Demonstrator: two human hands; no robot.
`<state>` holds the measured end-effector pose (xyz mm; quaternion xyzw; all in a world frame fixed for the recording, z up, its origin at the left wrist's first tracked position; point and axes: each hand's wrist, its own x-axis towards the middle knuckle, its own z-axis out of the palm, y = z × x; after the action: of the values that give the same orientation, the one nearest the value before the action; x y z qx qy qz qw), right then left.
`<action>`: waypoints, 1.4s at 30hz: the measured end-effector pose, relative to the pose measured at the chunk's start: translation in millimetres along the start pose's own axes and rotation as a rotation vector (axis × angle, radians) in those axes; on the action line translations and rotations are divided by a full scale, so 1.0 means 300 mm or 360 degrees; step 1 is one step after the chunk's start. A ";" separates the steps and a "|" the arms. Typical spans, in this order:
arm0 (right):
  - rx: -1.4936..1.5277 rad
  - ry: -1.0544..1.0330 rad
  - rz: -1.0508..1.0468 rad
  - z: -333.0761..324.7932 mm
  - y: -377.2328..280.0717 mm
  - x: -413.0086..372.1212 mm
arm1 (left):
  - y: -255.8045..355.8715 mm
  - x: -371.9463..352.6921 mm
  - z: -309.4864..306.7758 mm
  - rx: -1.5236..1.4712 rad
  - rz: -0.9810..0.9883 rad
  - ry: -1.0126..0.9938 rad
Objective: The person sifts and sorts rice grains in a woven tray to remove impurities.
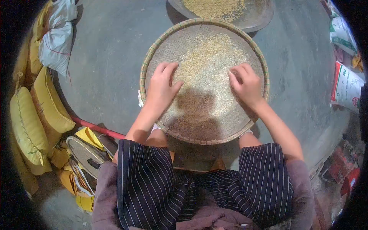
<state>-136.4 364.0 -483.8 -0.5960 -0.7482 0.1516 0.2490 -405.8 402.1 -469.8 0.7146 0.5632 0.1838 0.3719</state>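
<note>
A round woven bamboo winnowing tray (pixel 144 73) with a green-laced rim rests over my feet, in front of my knees. Unhusked grain (pixel 214 50) is spread in a thin layer across it, thicker and more golden towards the far side. My left hand (pixel 163 84) hovers at the tray's left part, thumb and fingers apart, holding nothing that I can see. Over the right part, my right hand (pixel 247 82) has its fingers curled in and the thumb close to the index finger. Anything between those fingertips is too small to make out.
Beyond the tray stands a wide metal basin (pixel 262 15) with more grain. Full yellow sacks (pixel 28 122) and a white sack (pixel 57 46) line the left, near a red pole (pixel 99 128) and a smaller woven tray (pixel 86 155). Printed bags (pixel 347 84) lie at the right.
</note>
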 end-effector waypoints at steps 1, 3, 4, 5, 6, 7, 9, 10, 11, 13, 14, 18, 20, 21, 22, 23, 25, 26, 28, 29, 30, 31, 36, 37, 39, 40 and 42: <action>0.0081 -0.0051 0.0126 0.012 -0.012 -0.016 | -0.006 0.004 0.004 -0.0001 0.0005 0.0004; 0.0169 -0.0116 0.0020 0.062 -0.033 -0.061 | -0.012 0.008 0.008 0.0000 0.0005 -0.0021; 0.0254 -0.0177 -0.0082 0.076 -0.054 -0.070 | -0.012 0.011 0.009 0.0001 0.0010 -0.0048; 0.0256 -0.0176 -0.0082 0.084 -0.074 -0.082 | -0.011 0.012 0.012 0.0003 0.0010 -0.0047; 0.0279 -0.0227 -0.0261 0.088 -0.100 -0.088 | -0.010 0.013 0.017 0.0102 0.0036 -0.0021; 0.0301 -0.0280 -0.0440 0.089 -0.113 -0.090 | -0.011 0.014 0.023 0.0200 0.0062 0.0006; 0.0327 -0.0369 -0.0507 0.074 -0.119 -0.075 | -0.019 0.015 0.034 0.0107 0.0060 0.0001; 0.0352 -0.0456 -0.0574 0.062 -0.124 -0.063 | -0.023 0.015 0.038 0.0014 0.0060 -0.0005; 0.0355 -0.0458 -0.0576 0.048 -0.122 -0.047 | -0.027 0.016 0.042 0.0016 0.0056 -0.0003; 0.0173 -0.0271 -0.0640 0.013 -0.110 0.005 | -0.023 0.023 0.043 -0.0009 0.0001 -0.0022; 0.0176 -0.0276 -0.0646 -0.004 -0.112 0.039 | -0.022 0.028 0.044 -0.0010 -0.0004 -0.0017; 0.0005 -0.0112 -0.0399 -0.030 -0.086 0.142 | -0.040 0.049 0.053 0.0054 0.0058 0.0053; -0.0006 -0.0060 -0.0337 -0.031 -0.066 0.155 | -0.056 0.058 0.057 0.0152 0.0173 0.0122; -0.0005 -0.0058 -0.0326 -0.031 -0.061 0.157 | -0.055 0.063 0.057 0.0167 0.0228 0.0155; -0.0006 -0.0056 -0.0314 -0.031 -0.059 0.158 | -0.052 0.068 0.057 0.0182 0.0285 0.0187; -0.0007 -0.0058 -0.0316 -0.030 -0.059 0.153 | -0.051 0.075 0.058 0.0180 0.0284 0.0188; -0.0063 -0.0153 -0.0281 -0.024 -0.064 0.134 | -0.050 0.083 0.061 0.0186 0.0300 0.0235; -0.0062 -0.0155 -0.0282 -0.022 -0.067 0.125 | -0.047 0.083 0.063 0.0186 0.0298 0.0236; -0.0017 -0.0308 -0.0255 -0.017 -0.072 0.112 | -0.033 0.087 0.064 0.0161 0.0218 0.0214; -0.0017 -0.0309 -0.0256 -0.013 -0.072 0.111 | -0.029 0.088 0.065 0.0161 0.0217 0.0214; 0.0004 -0.0272 -0.0286 -0.007 -0.073 0.110 | -0.028 0.088 0.067 0.0130 0.0182 0.0171; 0.0026 -0.0235 -0.0316 -0.004 -0.074 0.109 | -0.028 0.089 0.069 0.0099 0.0147 0.0126; -0.0001 -0.0175 -0.0326 -0.005 -0.075 0.119 | -0.036 0.103 0.071 0.0146 0.0186 0.0133; -0.0010 -0.0171 -0.0326 -0.007 -0.075 0.122 | -0.037 0.104 0.071 0.0176 0.0206 0.0143; 0.0002 -0.0198 -0.0305 -0.011 -0.075 0.127 | -0.031 0.109 0.065 0.0229 0.0183 0.0104; 0.0015 -0.0226 -0.0284 -0.012 -0.074 0.130 | -0.024 0.111 0.058 0.0283 0.0159 0.0066; 0.0051 -0.0167 -0.0286 -0.001 -0.070 0.147 | 0.001 0.111 0.046 0.0263 0.0095 0.0019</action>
<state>-160.6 401.4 -464.1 -0.5138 -0.8080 0.1716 0.2317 -386.4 429.0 -484.0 0.7582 0.5571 0.1520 0.3028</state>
